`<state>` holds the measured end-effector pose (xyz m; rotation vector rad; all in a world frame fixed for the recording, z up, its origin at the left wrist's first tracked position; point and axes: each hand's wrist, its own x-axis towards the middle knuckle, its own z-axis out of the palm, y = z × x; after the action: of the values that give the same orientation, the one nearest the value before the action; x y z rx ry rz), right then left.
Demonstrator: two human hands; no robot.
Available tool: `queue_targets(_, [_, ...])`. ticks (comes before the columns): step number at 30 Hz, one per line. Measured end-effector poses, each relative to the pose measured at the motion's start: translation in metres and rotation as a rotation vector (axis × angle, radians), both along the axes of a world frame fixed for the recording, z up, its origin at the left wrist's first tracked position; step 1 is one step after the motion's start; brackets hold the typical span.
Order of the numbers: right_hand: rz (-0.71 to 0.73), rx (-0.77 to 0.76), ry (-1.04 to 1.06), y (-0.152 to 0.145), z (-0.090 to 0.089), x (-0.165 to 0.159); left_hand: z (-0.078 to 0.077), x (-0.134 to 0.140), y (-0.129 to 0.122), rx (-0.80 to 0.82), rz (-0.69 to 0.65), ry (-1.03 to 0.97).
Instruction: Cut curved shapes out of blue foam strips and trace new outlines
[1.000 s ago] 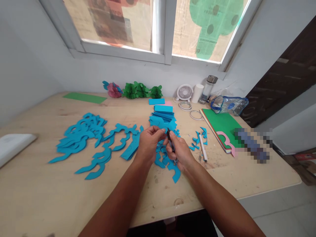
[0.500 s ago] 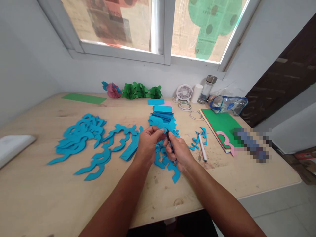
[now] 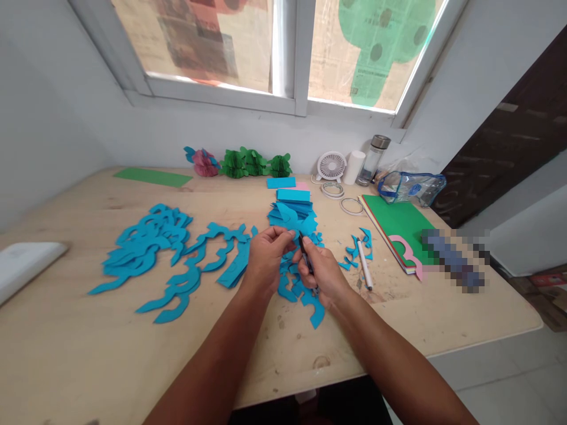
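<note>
My left hand point(image 3: 269, 254) is closed in a pinch on a piece of blue paper point(image 3: 287, 217), which sticks up beyond the fingertips. Close beside it, my right hand point(image 3: 321, 268) is wrapped round a dark pair of scissors point(image 3: 305, 251), its tip against the paper; most of the scissors is hidden by the fingers. Under and around both hands lie blue paper scraps point(image 3: 313, 307). A stack of blue paper strips point(image 3: 294, 195) sits just behind the hands. Left of my left hand are folded blue strips point(image 3: 234, 268) and curved blue cut-outs point(image 3: 179, 283).
A larger heap of wavy blue cut-outs point(image 3: 144, 239) lies left. To the right are a white pen point(image 3: 364, 264), small blue offcuts point(image 3: 354, 251) and green paper sheets point(image 3: 398, 224). A fan point(image 3: 331, 166), tape rolls point(image 3: 332, 189) and a glass bottle point(image 3: 373, 159) stand behind.
The blue paper in my left hand has turned, and a pointed flap now rises up and left above the fingers. Both hands stay in nearly the same place.
</note>
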<state>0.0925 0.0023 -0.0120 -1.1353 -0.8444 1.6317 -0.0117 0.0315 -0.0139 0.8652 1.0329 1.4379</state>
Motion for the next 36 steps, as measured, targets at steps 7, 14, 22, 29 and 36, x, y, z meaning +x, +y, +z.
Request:
queue_targets(7, [0.012, 0.006, 0.007, 0.0011, -0.0022, 0.0014, 0.0, -0.0001, -0.0004, -0.004, -0.025, 0.008])
queue_targets(14, [0.017, 0.03, -0.001, 0.0014, -0.0019, 0.0013, 0.0017, -0.0005, -0.0012, 0.003, -0.023, -0.008])
queue_targets(22, [0.037, 0.032, -0.046, 0.0006, -0.0008, 0.0017, 0.0079, -0.0013, -0.0037, -0.021, 0.002, -0.049])
queue_targets(29, [0.026, 0.021, -0.053, 0.0004, 0.0018, 0.0018, 0.0063, -0.0013, -0.0026, -0.029, 0.009, -0.009])
queue_targets(36, [0.036, 0.028, -0.039, 0.002, -0.0006, 0.0036, 0.0014, -0.0014, -0.0007, -0.004, -0.024, 0.002])
